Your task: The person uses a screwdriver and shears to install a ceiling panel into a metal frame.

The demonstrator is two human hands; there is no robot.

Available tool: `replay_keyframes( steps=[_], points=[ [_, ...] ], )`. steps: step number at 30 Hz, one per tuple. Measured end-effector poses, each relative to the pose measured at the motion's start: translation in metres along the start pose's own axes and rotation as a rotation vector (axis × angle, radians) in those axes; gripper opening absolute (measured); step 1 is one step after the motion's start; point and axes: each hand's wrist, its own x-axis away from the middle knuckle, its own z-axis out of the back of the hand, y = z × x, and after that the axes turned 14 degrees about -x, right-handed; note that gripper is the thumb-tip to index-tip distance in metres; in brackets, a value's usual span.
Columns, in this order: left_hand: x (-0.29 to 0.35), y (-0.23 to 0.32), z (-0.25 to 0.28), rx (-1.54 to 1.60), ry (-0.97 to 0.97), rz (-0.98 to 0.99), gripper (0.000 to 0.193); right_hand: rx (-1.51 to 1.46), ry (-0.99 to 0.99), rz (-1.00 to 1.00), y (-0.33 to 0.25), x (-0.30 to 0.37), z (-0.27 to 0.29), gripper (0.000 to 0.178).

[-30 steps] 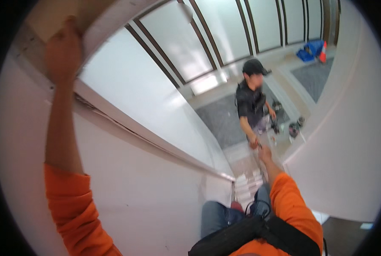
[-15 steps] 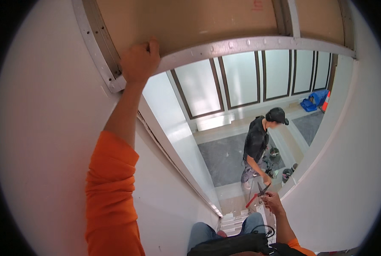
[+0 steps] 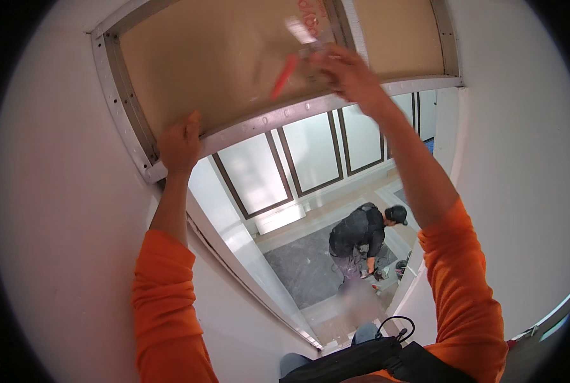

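My left hand (image 3: 180, 145) is closed over the lower metal track (image 3: 285, 116) of an overhead frame, near its left corner. Brown board (image 3: 202, 60) backs the frame, and a vertical metal stud (image 3: 352, 29) divides it. Raised in front of the board, close to that stud, my right hand (image 3: 347, 75) holds metal snips (image 3: 284, 77). One red handle shows clearly, while the blades are smeared by motion. The right fingers are wrapped round the tool and partly blurred.
Below, a co-worker (image 3: 358, 237) in dark clothes and a cap bends over tools on the floor. Grey floor covering (image 3: 301, 271) lies there. White wall panels (image 3: 250, 169) with dark trim stand beyond. White walls (image 3: 55, 210) flank me on both sides.
My right hand has risen from low near my legs to the board, carrying the snips. My left hand keeps its hold on the track. The co-worker has gone from standing to bending down.
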Motion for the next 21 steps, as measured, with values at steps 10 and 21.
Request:
replay_keyframes(
  steps=[10, 21],
  points=[
    [0.004, -0.023, -0.002, 0.234, 0.005, 0.024, 0.04, 0.309, -0.385, 0.142, 0.067, -0.066, -0.179, 0.036],
    [0.003, -0.031, -0.008, 0.445, 0.142, 0.314, 0.034, 0.912, 0.354, 0.891, 0.117, -0.047, -0.071, 0.05]
  ],
)
